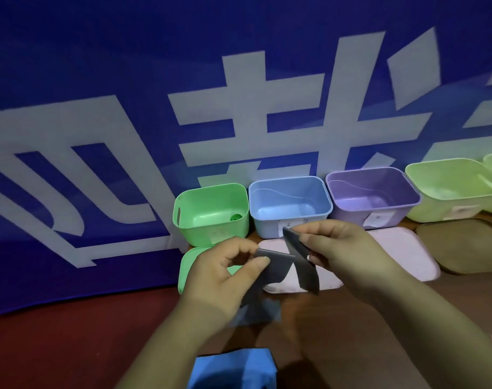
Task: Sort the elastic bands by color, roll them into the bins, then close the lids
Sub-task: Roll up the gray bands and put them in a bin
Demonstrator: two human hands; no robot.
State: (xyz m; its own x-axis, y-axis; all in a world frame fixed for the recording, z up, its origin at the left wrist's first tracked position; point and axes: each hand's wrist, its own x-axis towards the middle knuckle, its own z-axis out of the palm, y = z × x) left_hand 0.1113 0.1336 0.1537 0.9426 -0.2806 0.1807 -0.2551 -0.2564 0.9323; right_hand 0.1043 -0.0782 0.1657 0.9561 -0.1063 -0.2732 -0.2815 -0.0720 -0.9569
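Your left hand (pixel 219 268) and right hand (pixel 343 245) each pinch the grey band (pixel 278 265); loosen either pinch and it could spring free.

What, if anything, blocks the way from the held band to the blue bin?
Nothing visible does. The left hand and right hand pinch the grey-blue band just in front of the blue bin, whose top is open.

Large white Chinese characters (pixel 267 113) run across the blue banner (pixel 99 66) behind the far edge of the tabletop (pixel 351 318). They are cropped and blurred; the middle one may be 教. White labels on the front walls of the blue bin (pixel 267 228), the purple bin (pixel 348 217) and the pale green bin (pixel 429 211) carry handwriting too small to read.
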